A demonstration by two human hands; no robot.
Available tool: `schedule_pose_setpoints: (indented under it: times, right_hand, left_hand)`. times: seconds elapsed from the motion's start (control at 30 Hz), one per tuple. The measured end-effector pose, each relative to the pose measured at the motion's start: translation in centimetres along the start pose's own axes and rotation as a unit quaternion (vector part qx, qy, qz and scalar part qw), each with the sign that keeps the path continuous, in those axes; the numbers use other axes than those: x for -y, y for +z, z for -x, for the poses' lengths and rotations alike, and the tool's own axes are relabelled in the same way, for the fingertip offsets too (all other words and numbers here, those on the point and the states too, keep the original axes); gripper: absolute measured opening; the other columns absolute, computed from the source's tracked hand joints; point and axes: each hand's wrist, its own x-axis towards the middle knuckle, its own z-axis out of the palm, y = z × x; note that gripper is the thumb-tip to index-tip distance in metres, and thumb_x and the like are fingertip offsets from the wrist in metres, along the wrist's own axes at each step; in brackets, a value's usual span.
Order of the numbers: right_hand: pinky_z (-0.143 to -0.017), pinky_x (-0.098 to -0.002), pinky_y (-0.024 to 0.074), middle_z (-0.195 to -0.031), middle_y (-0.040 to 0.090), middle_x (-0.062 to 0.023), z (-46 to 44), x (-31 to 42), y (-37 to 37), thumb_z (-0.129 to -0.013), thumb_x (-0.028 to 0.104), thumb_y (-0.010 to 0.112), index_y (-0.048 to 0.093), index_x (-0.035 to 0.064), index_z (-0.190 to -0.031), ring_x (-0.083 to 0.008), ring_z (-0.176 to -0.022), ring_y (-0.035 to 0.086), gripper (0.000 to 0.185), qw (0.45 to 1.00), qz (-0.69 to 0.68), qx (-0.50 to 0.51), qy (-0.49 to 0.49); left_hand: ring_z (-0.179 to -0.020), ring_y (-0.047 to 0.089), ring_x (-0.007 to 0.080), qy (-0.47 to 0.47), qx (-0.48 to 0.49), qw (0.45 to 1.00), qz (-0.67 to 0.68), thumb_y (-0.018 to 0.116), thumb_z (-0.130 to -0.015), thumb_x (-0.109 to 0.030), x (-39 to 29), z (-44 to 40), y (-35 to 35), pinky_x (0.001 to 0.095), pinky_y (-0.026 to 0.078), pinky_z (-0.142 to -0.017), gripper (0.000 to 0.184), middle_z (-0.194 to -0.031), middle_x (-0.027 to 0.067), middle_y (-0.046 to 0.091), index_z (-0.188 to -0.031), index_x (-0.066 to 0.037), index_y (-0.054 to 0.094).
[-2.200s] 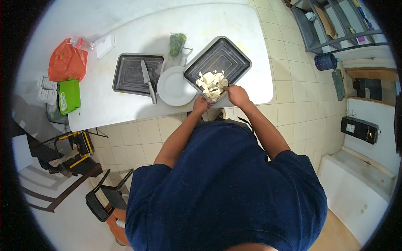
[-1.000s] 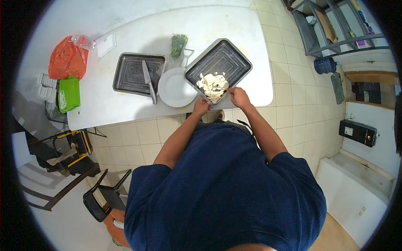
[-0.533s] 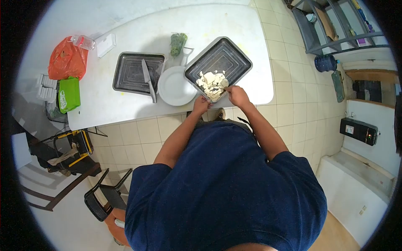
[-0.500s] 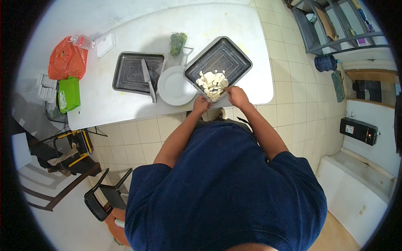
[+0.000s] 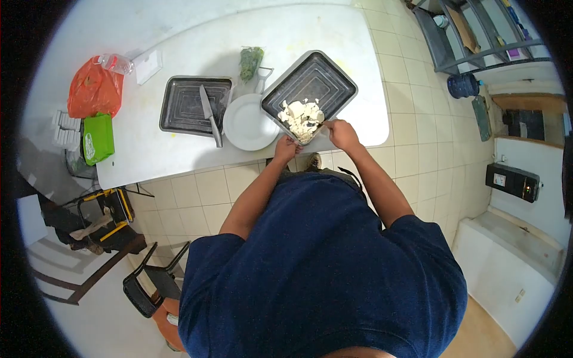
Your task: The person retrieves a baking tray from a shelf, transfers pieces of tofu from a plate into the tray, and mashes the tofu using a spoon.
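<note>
A dark tray [image 5: 313,76] lies angled near the table's front edge, with pale, crumbly food pieces [image 5: 301,116] in its near corner. My left hand [image 5: 287,148] is closed on that corner of the tray. At the tray's right side, my right hand [image 5: 341,134] is closed around the handle of a utensil, whose far end is hard to make out among the pieces. Left of the tray is a white plate [image 5: 249,122]. A knife [image 5: 210,114] rests across a second dark tray [image 5: 185,105].
Behind the plate are a bag of greens [image 5: 250,62] and a peeler-like tool [image 5: 263,76]. An orange bag [image 5: 94,89], a plastic bottle [image 5: 116,63], a white box [image 5: 147,65] and a green bag [image 5: 98,138] occupy the white table's [image 5: 149,161] left end.
My right hand has shifted slightly right, and the utensil has drawn back toward the tray's right rim. My left hand stays at the near corner. The view has shifted slightly.
</note>
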Motion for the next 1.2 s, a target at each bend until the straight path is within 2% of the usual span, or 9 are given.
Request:
schedule_pose_setpoints:
  times: [0.13, 0.23, 0.37, 0.53, 0.63, 0.77, 0.9, 1.03, 1.2]
  right_hand:
    - [-0.074, -0.0465, 0.0507, -0.084, 0.065, -0.0215, 0.7, -0.9, 1.1, -0.077, 0.006, 0.049, 0.068, 0.0111, -0.107, -0.0374, -0.082, 0.064, 0.037, 0.999, 0.038, 0.030, 0.024]
    - [-0.076, -0.0460, 0.0514, -0.087, 0.066, -0.0202, 0.6, -0.6, 3.0, -0.077, 0.006, 0.048, 0.068, 0.0109, -0.107, -0.0360, -0.083, 0.065, 0.037, 0.992, 0.092, 0.088, -0.002]
    - [-0.075, -0.0467, 0.0518, -0.089, 0.067, -0.0197, -0.6, 0.9, 1.6, -0.077, 0.006, 0.048, 0.068, 0.0102, -0.104, -0.0350, -0.084, 0.065, 0.034, 0.991, 0.101, 0.080, -0.030]
    - [-0.073, -0.0475, 0.0513, -0.088, 0.066, -0.0206, -1.0, 1.7, -0.9, -0.079, 0.014, 0.052, 0.066, 0.0063, -0.097, -0.0368, -0.083, 0.064, 0.024, 0.997, 0.048, 0.063, 0.018]
    - [-0.074, -0.0496, 0.0500, -0.088, 0.065, -0.0217, -1.0, 0.4, -0.1, -0.083, 0.017, 0.051, 0.063, 0.0046, -0.097, -0.0397, -0.082, 0.063, 0.022, 0.998, -0.011, 0.036, 0.044]
    - [-0.072, -0.0495, 0.0488, -0.085, 0.065, -0.0233, -0.4, -1.1, 1.6, -0.086, 0.019, 0.050, 0.058, 0.0044, -0.096, -0.0414, -0.083, 0.062, 0.019, 0.994, -0.076, 0.020, 0.080]
    - [-0.070, -0.0512, 0.0481, -0.083, 0.064, -0.0250, 0.2, -0.9, 1.6, -0.088, 0.020, 0.050, 0.054, 0.0046, -0.099, -0.0425, -0.080, 0.062, 0.020, 0.994, -0.046, 0.017, 0.093]
    - [-0.069, -0.0515, 0.0492, -0.083, 0.065, -0.0232, -0.6, 0.7, 0.1, -0.088, 0.019, 0.048, 0.055, 0.0062, -0.101, -0.0407, -0.079, 0.064, 0.019, 0.997, 0.003, 0.040, 0.066]
    - [-0.067, -0.0510, 0.0487, -0.082, 0.065, -0.0220, -3.9, 3.3, 0.0, -0.090, 0.019, 0.046, 0.054, 0.0073, -0.103, -0.0397, -0.078, 0.063, 0.019, 0.998, 0.052, 0.047, 0.001]
  left_hand:
    - [-0.065, 0.064, 0.0176, 0.001, 0.004, 1.000, 0.021, 0.054, -0.094, -0.014, 0.1, 0.1, 0.1, 0.0311, 0.049, -0.051, 0.011, -0.086, 0.0128, 0.070, -0.098, -0.006, 0.047]
    - [-0.065, 0.065, 0.0172, 0.008, 0.010, 1.000, -0.013, 0.053, -0.094, -0.014, 0.3, -0.3, -0.2, 0.0314, 0.049, -0.051, 0.012, -0.086, 0.0124, 0.071, -0.100, -0.006, 0.048]
    - [-0.065, 0.065, 0.0167, 0.009, 0.008, 1.000, -0.002, 0.053, -0.094, -0.014, 0.7, -0.7, -0.4, 0.0310, 0.049, -0.052, 0.013, -0.086, 0.0112, 0.071, -0.103, -0.006, 0.049]
    - [-0.066, 0.065, 0.0172, 0.014, -0.001, 1.000, -0.003, 0.054, -0.093, -0.014, 0.6, -0.7, -0.2, 0.0310, 0.049, -0.052, 0.014, -0.084, 0.0123, 0.070, -0.102, -0.005, 0.049]
    - [-0.067, 0.065, 0.0186, 0.010, -0.006, 1.000, 0.024, 0.055, -0.091, -0.004, -0.3, 0.2, -0.2, 0.0316, 0.051, -0.057, 0.008, -0.080, 0.0125, 0.066, -0.096, -0.002, 0.050]
    - [-0.068, 0.065, 0.0182, 0.011, -0.020, 0.999, 0.031, 0.057, -0.089, -0.005, -1.0, 0.8, -0.2, 0.0319, 0.050, -0.054, 0.011, -0.080, 0.0121, 0.065, -0.096, -0.002, 0.049]
    - [-0.064, 0.064, 0.0179, 0.020, -0.058, 0.997, 0.040, 0.061, -0.086, -0.010, -0.9, 0.9, 0.1, 0.0314, 0.048, -0.050, 0.017, -0.079, 0.0104, 0.065, -0.096, -0.003, 0.048]
    - [-0.060, 0.063, 0.0177, 0.004, -0.065, 0.996, 0.054, 0.062, -0.089, -0.016, -0.8, 0.3, -0.2, 0.0312, 0.048, -0.048, 0.021, -0.079, 0.0094, 0.065, -0.101, -0.007, 0.047]
    - [-0.059, 0.063, 0.0168, 0.033, -0.073, 0.997, 0.016, 0.062, -0.090, -0.017, -0.1, -0.2, -0.8, 0.0295, 0.047, -0.046, 0.015, -0.077, 0.0090, 0.066, -0.093, -0.009, 0.050]
